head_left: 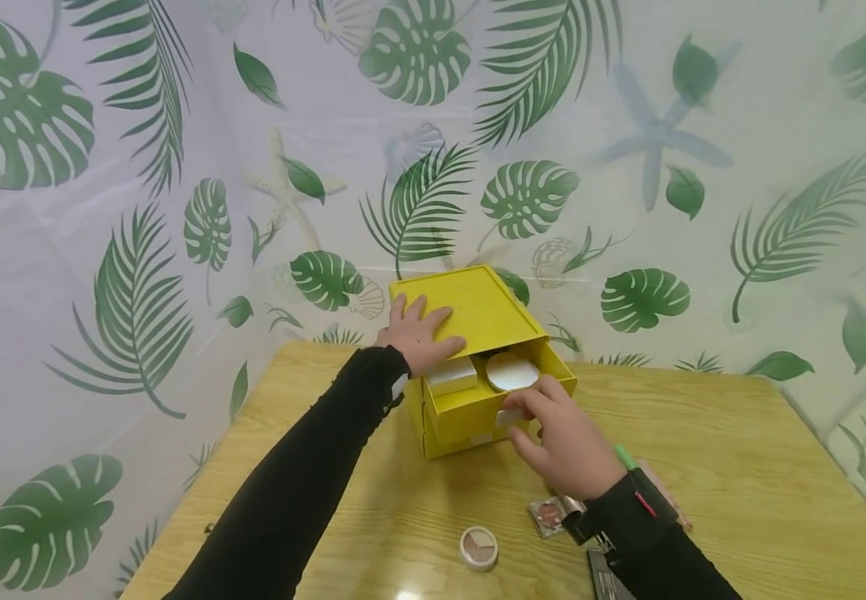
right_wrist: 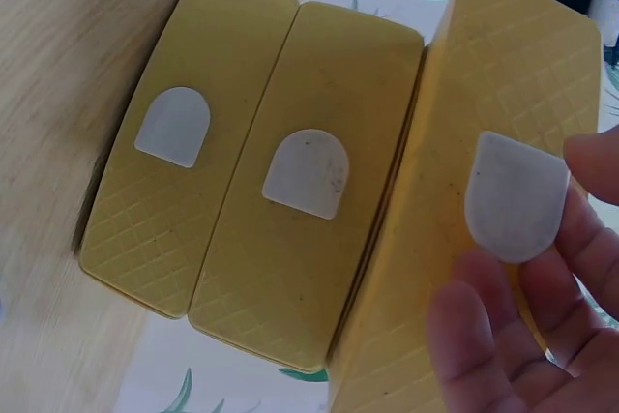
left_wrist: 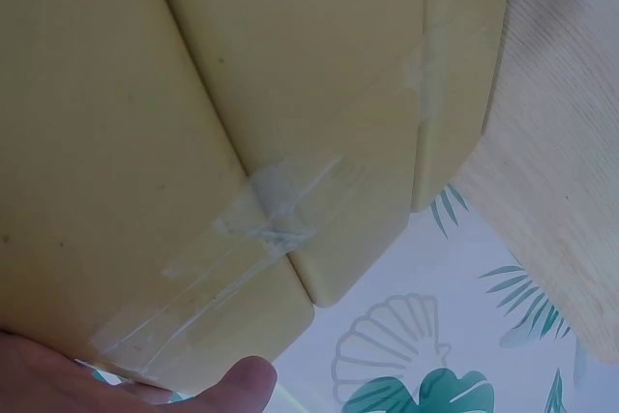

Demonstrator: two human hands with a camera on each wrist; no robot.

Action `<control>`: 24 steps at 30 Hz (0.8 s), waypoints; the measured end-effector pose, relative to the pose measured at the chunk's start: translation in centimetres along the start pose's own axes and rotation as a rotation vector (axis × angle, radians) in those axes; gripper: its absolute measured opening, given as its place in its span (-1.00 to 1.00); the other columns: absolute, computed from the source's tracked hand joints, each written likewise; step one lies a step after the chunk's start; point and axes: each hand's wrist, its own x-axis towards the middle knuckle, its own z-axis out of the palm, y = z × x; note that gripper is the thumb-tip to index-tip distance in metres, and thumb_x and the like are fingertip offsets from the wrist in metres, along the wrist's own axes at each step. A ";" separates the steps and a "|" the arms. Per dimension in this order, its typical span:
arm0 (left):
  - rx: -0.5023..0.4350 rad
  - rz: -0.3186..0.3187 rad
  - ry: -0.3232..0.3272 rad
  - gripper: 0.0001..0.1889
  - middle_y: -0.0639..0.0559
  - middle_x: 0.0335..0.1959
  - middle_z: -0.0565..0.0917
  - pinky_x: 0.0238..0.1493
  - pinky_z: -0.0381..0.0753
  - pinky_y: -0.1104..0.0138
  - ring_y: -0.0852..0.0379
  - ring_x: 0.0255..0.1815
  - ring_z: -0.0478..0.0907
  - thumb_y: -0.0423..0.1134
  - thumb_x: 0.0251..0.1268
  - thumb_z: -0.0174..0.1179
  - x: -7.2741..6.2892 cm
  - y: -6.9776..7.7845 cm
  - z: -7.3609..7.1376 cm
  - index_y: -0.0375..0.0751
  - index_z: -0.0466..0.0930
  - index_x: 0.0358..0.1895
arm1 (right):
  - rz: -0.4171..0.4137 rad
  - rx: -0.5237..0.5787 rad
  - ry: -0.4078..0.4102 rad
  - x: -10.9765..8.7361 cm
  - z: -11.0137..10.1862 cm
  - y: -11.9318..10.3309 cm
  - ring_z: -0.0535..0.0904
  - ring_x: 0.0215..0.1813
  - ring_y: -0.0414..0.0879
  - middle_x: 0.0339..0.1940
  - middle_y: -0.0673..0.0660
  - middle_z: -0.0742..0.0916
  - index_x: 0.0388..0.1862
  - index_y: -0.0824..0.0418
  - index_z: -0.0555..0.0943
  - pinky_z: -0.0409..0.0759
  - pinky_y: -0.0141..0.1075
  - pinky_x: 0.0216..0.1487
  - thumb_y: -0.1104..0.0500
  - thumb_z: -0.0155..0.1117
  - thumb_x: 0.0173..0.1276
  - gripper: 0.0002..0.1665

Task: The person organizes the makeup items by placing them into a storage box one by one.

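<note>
A small yellow drawer box (head_left: 470, 304) stands on the table, with three drawers showing in the right wrist view. Its top drawer (right_wrist: 513, 55) is pulled out, while the two lower drawers (right_wrist: 300, 74) sit closed. My left hand (head_left: 419, 340) lies on the box's top with fingers spread. My right hand (head_left: 571, 437) holds the top drawer's pale rounded pull tab (right_wrist: 517, 198) between thumb and fingers. Inside the drawer are a white carton (head_left: 451, 377) and a round, shiny disc (head_left: 511, 372); the drawer's back part is hidden under the box top.
Nearer me on the wooden table (head_left: 372, 517) lie a round three-colour makeup compact (head_left: 478, 548), a small square makeup palette (head_left: 548, 517) and a dark flat item (head_left: 605, 575). My right forearm partly covers several other items. A leaf-patterned sheet (head_left: 433, 208) hangs behind the table.
</note>
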 end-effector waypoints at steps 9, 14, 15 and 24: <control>-0.019 0.000 0.007 -0.26 -0.13 0.65 -0.02 0.46 0.13 -0.21 -0.23 0.64 -0.34 0.32 0.45 -0.04 0.0 0.1 0.0 0.11 0.22 0.59 | 0.032 0.053 -0.050 2.3 1.0 1.0 0.48 -0.08 -0.02 -0.12 0.11 0.44 0.06 0.24 0.61 0.56 -0.18 -0.09 0.29 0.28 0.44 -0.76; -0.013 0.003 0.005 -0.26 -0.14 0.65 -0.02 0.46 0.14 -0.21 -0.24 0.64 -0.33 0.32 0.45 -0.05 0.0 0.1 0.2 0.11 0.22 0.60 | 0.044 0.055 -0.073 3.0 1.4 1.4 0.47 -0.07 -0.02 -0.09 0.14 0.42 0.07 0.25 0.58 0.56 -0.16 -0.05 0.27 0.28 0.45 -0.75; -0.011 0.003 0.004 -0.26 -0.14 0.65 -0.02 0.46 0.15 -0.21 -0.25 0.64 -0.33 0.32 0.45 -0.05 0.0 0.1 0.2 0.11 0.22 0.60 | 0.043 0.055 -0.076 3.2 1.4 1.4 0.48 -0.07 -0.01 -0.10 0.15 0.42 0.07 0.25 0.57 0.56 -0.16 -0.05 0.27 0.28 0.45 -0.75; 0.025 -0.006 -0.021 -0.27 -0.14 0.66 -0.04 0.45 0.16 -0.21 -0.25 0.64 -0.33 0.32 0.47 -0.09 0.1 0.1 -0.2 0.12 0.18 0.61 | 0.048 0.055 -0.088 4.8 1.7 1.6 0.44 -0.14 -0.05 -0.11 0.12 0.39 0.02 0.25 0.56 0.54 -0.19 -0.10 0.26 0.27 0.43 -0.78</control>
